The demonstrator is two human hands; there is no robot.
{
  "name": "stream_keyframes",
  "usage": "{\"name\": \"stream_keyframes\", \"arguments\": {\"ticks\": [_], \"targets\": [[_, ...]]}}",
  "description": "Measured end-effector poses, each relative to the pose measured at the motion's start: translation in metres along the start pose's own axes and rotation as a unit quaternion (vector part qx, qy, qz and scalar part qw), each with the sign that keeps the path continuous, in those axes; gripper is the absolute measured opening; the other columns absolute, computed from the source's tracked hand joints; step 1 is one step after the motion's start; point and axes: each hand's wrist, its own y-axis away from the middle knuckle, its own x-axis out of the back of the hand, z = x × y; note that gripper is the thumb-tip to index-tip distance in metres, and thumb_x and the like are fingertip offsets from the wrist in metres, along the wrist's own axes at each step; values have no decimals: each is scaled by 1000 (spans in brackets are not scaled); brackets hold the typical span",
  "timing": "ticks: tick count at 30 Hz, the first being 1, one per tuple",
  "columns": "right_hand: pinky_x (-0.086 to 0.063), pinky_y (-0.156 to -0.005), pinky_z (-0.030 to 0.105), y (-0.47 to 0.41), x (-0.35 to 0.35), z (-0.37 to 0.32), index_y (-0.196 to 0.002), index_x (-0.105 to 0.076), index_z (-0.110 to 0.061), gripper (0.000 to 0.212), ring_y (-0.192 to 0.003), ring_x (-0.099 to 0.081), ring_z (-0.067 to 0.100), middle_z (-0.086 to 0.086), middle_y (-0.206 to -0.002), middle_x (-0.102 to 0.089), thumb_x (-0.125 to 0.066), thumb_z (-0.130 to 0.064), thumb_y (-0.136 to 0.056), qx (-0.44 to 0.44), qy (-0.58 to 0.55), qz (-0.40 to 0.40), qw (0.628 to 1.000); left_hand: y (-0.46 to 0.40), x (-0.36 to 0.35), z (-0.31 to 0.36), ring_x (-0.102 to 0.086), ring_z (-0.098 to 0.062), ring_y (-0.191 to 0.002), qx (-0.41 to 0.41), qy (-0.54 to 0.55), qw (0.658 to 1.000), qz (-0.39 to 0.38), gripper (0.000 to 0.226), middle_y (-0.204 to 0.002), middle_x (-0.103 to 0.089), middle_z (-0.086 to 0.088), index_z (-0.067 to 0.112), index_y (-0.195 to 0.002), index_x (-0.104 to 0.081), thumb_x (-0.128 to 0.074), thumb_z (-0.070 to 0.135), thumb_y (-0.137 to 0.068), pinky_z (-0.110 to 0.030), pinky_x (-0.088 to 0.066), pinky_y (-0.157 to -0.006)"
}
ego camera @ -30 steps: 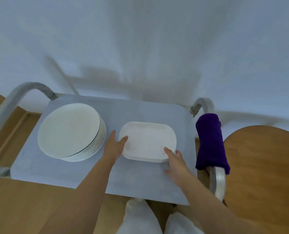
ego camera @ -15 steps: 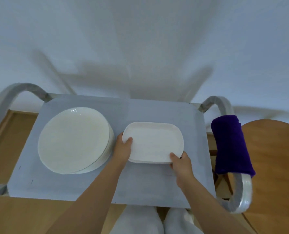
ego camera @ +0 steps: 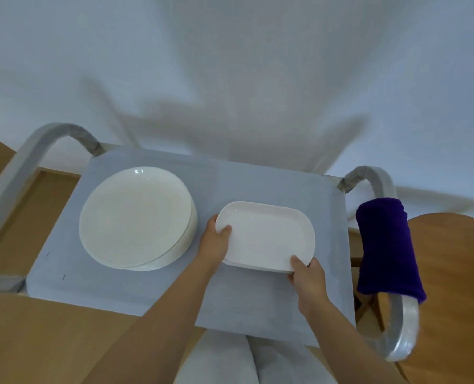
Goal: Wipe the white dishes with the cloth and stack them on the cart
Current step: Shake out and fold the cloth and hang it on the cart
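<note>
Dishes look mostly stacked: you grip the oval dish [ego camera: 266, 236] at its near-left and near-right edges, left hand [ego camera: 213, 243] and right hand [ego camera: 307, 277] curled on it, beside the round plate stack [ego camera: 136, 217] on the cart [ego camera: 258, 300], cloth [ego camera: 388, 250] hanging unused on the handle.

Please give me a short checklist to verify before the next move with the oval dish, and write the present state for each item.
1. Left hand grips the oval dish at its left end, thumb over the rim: ok.
2. Right hand grips the dish at its near right corner: ok.
3. Oval dish is over the grey cart top, not past an edge: ok.
4. Dish stands apart from the round plate stack: ok.
5. Purple cloth is in a hand for wiping: not ok; it hangs over the right cart handle.
6. More oval dishes lie under the held one: cannot tell.
</note>
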Motion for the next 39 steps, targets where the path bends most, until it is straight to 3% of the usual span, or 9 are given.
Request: {"name": "stream_keyframes", "arguments": {"ticks": [5,8,10,13,17,21,26,32,39], "targets": [[-34,-103,42,10,6,-12,-145,-23,-10,63,-126,-37,29,12,-148,-29,-54,-28,-94,41,117,16,992,19,-4,7,-35,-24,-138,-3,-59,997,42,60,-153,-34,-8,12,-149,-26,-50,30,-98,-33,-27,-113],[-28,-107,40,32,-3,-25,-146,-18,-19,67,-136,-23,23,3,-150,-19,-56,-27,-92,251,200,34,946,57,8,7,-19,-18,-146,-85,-83,990,80,65,-158,-23,-5,11,-151,-22,-53,32,-97,-24,-13,-113],[-26,-107,34,48,-23,-34,-144,-22,-23,64,-132,-27,16,-1,-147,-25,-57,-27,-90,331,199,-49,921,84,28,6,-23,-15,-144,-185,-105,972,100,63,-156,-28,-2,17,-149,-27,-56,33,-94,-22,-15,-112],[-25,-112,36,66,-66,-43,-144,-24,-27,67,-133,-30,14,-5,-148,-30,-60,-36,-88,321,206,-186,905,105,75,5,-20,-11,-143,-293,-164,923,186,69,-154,-31,-2,25,-144,-27,-61,44,-88,-33,-20,-115],[-21,-114,36,81,-124,-48,-147,-20,-24,73,-140,-23,15,-2,-154,-23,-57,-43,-88,259,214,-264,904,92,147,-4,-10,-20,-148,-155,-105,917,353,83,-159,-19,-4,15,-152,-19,-58,51,-88,-46,-12,-118],[-19,-114,38,83,-168,-47,-150,-9,-20,81,-142,-17,20,3,-156,-15,-58,-42,-89,206,189,-241,929,57,193,-18,-2,-21,-149,-17,56,959,276,87,-163,-1,-1,21,-154,3,-47,56,-92,-47,-10,-120],[-23,-113,41,84,-204,-34,-150,-10,-23,77,-137,-28,22,0,-154,-23,-55,-42,-90,148,114,-174,967,17,205,-10,-21,-26,-145,9,214,958,192,69,-160,-15,-2,26,-154,-7,-42,48,-98,-46,-20,-115],[-26,-112,41,85,-221,-19,-148,-17,-22,58,-136,-30,24,3,-152,-28,-43,-34,-98,204,98,-69,972,0,208,-6,-49,-23,-118,-29,176,969,171,43,-139,-49,-5,27,-143,-39,-40,36,-101,-37,-44,-95],[-26,-111,36,81,-227,-10,-146,-24,-15,50,-135,-33,21,5,-149,-33,-36,-32,-100,251,102,-19,962,-6,210,-17,-43,-26,-131,-85,93,975,184,51,-148,-40,-4,26,-149,-29,-37,41,-101,-38,-40,-103]]}}
